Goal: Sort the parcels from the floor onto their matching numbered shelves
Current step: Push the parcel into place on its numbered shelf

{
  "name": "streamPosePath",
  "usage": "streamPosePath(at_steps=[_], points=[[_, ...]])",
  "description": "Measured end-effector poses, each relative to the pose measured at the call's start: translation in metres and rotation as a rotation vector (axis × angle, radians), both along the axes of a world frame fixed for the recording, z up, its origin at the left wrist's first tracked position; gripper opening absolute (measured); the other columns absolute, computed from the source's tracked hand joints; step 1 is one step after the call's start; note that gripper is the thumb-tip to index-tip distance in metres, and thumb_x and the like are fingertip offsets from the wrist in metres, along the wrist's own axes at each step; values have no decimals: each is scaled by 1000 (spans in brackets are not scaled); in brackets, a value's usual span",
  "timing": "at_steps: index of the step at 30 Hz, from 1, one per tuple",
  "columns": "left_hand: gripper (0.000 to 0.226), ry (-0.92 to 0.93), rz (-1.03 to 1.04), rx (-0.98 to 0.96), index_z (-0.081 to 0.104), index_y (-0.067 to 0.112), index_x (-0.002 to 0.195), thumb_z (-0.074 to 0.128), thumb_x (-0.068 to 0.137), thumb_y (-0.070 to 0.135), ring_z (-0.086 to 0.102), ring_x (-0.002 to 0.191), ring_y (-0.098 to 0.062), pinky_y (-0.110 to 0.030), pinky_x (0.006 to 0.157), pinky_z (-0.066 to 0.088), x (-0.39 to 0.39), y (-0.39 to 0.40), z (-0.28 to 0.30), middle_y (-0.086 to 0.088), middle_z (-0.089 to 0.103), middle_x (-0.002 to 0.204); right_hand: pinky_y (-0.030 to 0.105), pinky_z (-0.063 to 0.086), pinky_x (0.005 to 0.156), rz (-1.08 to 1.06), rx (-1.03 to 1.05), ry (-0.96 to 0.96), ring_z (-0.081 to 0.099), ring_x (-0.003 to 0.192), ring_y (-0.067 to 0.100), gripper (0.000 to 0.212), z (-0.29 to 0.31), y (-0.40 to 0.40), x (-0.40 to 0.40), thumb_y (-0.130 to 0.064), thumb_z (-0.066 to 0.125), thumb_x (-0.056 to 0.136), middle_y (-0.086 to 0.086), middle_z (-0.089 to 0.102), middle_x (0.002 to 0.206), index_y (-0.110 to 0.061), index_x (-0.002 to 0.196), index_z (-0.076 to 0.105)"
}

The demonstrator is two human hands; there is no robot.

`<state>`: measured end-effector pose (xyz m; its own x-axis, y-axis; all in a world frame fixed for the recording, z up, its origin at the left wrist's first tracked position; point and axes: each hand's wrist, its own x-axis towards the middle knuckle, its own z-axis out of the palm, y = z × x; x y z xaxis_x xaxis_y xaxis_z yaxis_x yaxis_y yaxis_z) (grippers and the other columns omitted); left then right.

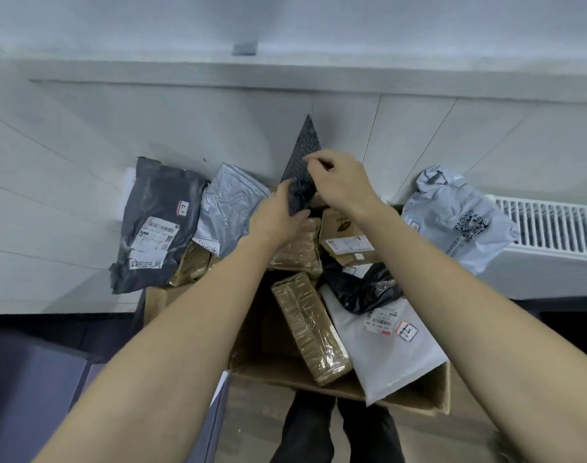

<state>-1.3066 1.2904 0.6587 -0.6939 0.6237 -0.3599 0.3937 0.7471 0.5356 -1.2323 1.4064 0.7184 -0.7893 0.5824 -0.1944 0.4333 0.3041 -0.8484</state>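
Pretty early days on this one, I'd say: the cardboard box (409,401) on the floor is loaded with parcels and more are heaped around it, like the dark grey mailer (153,222) tagged 17 on the left, the silver one (227,205) next to it, 2 tape-wrapped brown packs (310,329), a white bubble mailer (385,349) with a tag that looks like 14, and a pale bag (452,218) off right by the radiator (549,225). No shelves in view, so I can't tell what's already sorted. Both hands are together on 1 dark dotted mailer (304,152) above the pile: left hand (278,215) clamped on its lower end, right hand (339,182) pinching the edge higher up. It's held nearly upright, long axis running away toward the wall, pointed corner up and far. Can't see its number tag.
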Motion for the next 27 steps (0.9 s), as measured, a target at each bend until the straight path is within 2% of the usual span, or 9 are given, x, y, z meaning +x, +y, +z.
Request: streamPosePath(at_steps=[3, 8, 11, 13, 18, 22, 23, 25, 27], points=[[35, 11, 145, 152, 49, 15, 131, 45, 98, 27, 58, 113, -35, -47, 94, 47, 3, -2, 40, -12, 63, 124, 20, 41, 95, 17, -70, 116, 55, 107, 11, 39, 48, 0, 4, -31, 44, 103, -3, 59, 129, -22, 140, 52], [28, 52, 378, 320, 60, 5, 120, 41, 100, 7, 59, 104, -34, -31, 73, 37, 3, -21, 118, -15, 67, 110, 27, 36, 105, 48, -82, 134, 48, 127, 18, 48, 113, -1, 23, -42, 33, 105, 2, 50, 143, -22, 148, 41], [27, 0, 470, 517, 58, 1, 123, 44, 100, 3, 57, 103, -20, -22, 71, 36, 10, -26, 164, -4, 61, 108, 27, 34, 88, 85, 1, 28, 52, 117, 24, 47, 132, -3, 34, -44, 25, 106, 8, 60, 122, -18, 123, 60], [31, -24, 509, 601, 53, 1, 131, 44, 102, 4, 54, 106, -17, -16, 77, 36, 12, -23, 187, -3, 58, 116, 27, 34, 83, 100, 23, 27, 54, 114, 25, 41, 140, -5, 37, -35, 27, 106, 10, 61, 119, -18, 132, 54], [28, -30, 546, 821, 51, 12, 129, 46, 102, 10, 65, 100, -24, -38, 90, 53, 18, -10, 225, -12, 66, 112, 27, 35, 80, 43, 12, 120, 52, 104, 21, 40, 167, -11, 42, -24, 41, 102, 3, 57, 120, -14, 141, 36], [41, -18, 503, 895, 43, 23, 139, 53, 98, 18, 67, 83, -16, -19, 63, 52, 28, -1, 243, -9, 69, 105, 29, 40, 80, -18, 20, 183, 58, 103, 26, 42, 184, -11, 47, -20, 46, 100, 9, 60, 120, -10, 139, 33], [46, -25, 481, 906, 41, 25, 142, 54, 98, 22, 66, 87, -14, -16, 65, 51, 31, 0, 246, -7, 69, 111, 30, 43, 80, -32, 28, 206, 60, 102, 28, 43, 188, -10, 48, -18, 47, 99, 10, 61, 120, -11, 140, 33], [50, -10, 429, 906, 36, 28, 149, 48, 101, 35, 59, 116, -13, -20, 92, 46, 38, 1, 255, 0, 60, 133, 30, 43, 74, -47, 53, 238, 62, 91, 24, 46, 196, -9, 52, -16, 48, 98, 5, 63, 110, -13, 141, 31], [49, 61, 379, 885, 29, 27, 153, 31, 106, 39, 41, 137, -10, -19, 106, 28, 43, -1, 264, 6, 42, 152, 33, 47, 69, -63, 52, 269, 61, 77, 19, 48, 205, -9, 54, -15, 49, 98, -1, 61, 95, -15, 142, 29]])
